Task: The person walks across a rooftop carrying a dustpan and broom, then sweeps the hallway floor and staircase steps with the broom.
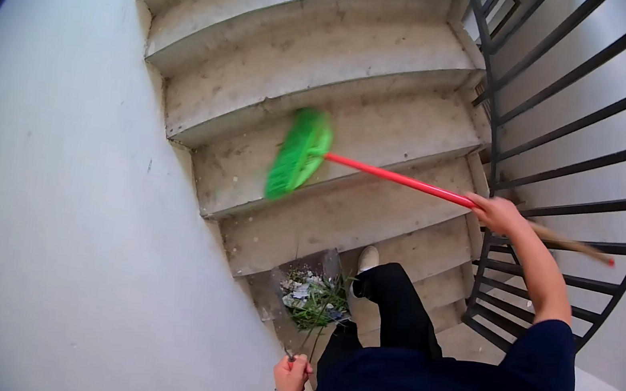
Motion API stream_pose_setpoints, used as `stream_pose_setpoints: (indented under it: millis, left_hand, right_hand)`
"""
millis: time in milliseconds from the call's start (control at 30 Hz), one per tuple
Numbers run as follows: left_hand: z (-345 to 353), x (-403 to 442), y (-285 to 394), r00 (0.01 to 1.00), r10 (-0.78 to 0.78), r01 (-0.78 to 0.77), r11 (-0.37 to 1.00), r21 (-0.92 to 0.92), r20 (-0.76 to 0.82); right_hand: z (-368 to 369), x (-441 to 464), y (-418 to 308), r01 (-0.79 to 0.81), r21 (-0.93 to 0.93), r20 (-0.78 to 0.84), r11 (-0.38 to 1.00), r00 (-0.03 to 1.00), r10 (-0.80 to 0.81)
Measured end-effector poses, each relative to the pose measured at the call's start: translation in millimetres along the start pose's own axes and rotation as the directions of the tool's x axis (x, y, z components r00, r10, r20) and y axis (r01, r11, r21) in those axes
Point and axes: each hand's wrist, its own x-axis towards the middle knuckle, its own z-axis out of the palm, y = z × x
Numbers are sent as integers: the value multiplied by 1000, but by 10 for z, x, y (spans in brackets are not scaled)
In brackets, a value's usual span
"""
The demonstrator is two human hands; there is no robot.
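My right hand (498,215) is wrapped round the red stick of a broom (404,179), which reaches left across the stairs. Its green bristle head (300,155), a little blurred, is at the edge of a step near the left wall. Low in the view, my left hand (292,375) is closed on the thin handle of a dustpan (332,264). Green plant bits, paper scraps and other litter (312,296) lie in the pan, which is beside my shoe (369,259) on a lower step.
Curved, stained concrete steps (309,61) climb toward the top. A white wall (65,175) bounds them on the left. Dark metal railing bars (571,202) run along the right, with the broom stick's end reaching over them.
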Motion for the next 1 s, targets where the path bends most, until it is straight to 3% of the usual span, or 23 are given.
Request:
stream_pose_setpoints:
  millis: [67, 133, 233, 333, 367, 433, 467, 500, 567, 633, 700, 733, 767, 800, 867, 933, 967, 1000]
  left_hand:
    - [11, -34, 100, 998, -49, 47, 998, 51, 45]
    - [46, -45, 119, 997, -28, 24, 998, 52, 71]
    - [147, -103, 172, 986, -76, 68, 996, 54, 148]
    - [305, -145, 287, 990, -33, 24, 997, 72, 135]
    - [316, -118, 264, 988, -10, 2, 999, 52, 154]
    - [358, -78, 318, 982, 2, -17, 997, 78, 187]
    - [357, -42, 349, 975, 15, -37, 995, 95, 222]
    - [319, -1, 360, 967, 5, -40, 990, 135, 256]
    - [371, 13, 480, 958, 9, -58, 985, 163, 286]
    - [399, 89, 400, 936, 109, -174, 970, 172, 336]
    - [428, 60, 564, 932, 23, -102, 974, 202, 361]
    - [436, 87, 598, 924, 7, -101, 969, 227, 382]
    - [495, 54, 683, 923, -27, -69, 969, 236, 383]
    - [539, 60, 710, 922, -28, -67, 971, 231, 385]
    - [594, 59, 671, 926, 51, -129, 973, 189, 374]
    - [569, 55, 650, 927, 15, -100, 973, 207, 374]
    - [560, 0, 664, 926, 18, -106, 971, 214, 377]
    - [531, -37, 703, 927, 18, -108, 969, 221, 374]
  right_hand:
    - [-1, -512, 249, -155, 73, 30, 985, 988, 154]
    - [45, -894, 402, -182, 247, -19, 952, 981, 192]
    - [36, -1244, 541, -265, 328, -43, 907, 955, 295]
    - [-27, -1433, 660, -229, 323, -182, 918, 937, 298]
    - [-59, -1402, 622, -284, 400, -141, 871, 920, 365]
    - [257, -1005, 954, -222, 434, -274, 873, 891, 363]
    - [166, -807, 815, -370, 483, -136, 794, 864, 485]
    - [522, -673, 965, -388, 399, -213, 831, 842, 496]
    - [764, -733, 591, -525, 393, -101, 755, 792, 603]
    - [1155, -810, 391, -421, 475, -145, 772, 828, 541]
    - [1132, -1228, -132, -357, 543, -95, 760, 873, 478]
    - [948, -1507, -496, -523, 553, 138, 648, 825, 548]
    - [1234, -1812, -502, -360, 539, -20, 762, 898, 439]
    - [1119, -2125, -741, -345, 558, 33, 755, 918, 395]
    - [569, -2717, -1194, -501, 582, 358, 641, 865, 351]
    - [143, -3041, -1367, -646, 612, 577, 456, 759, 301]
    - [202, -3131, -1330, -649, 591, 597, 478, 751, 282]
    - [307, -3202, -1245, -453, 623, 431, 638, 879, 203]
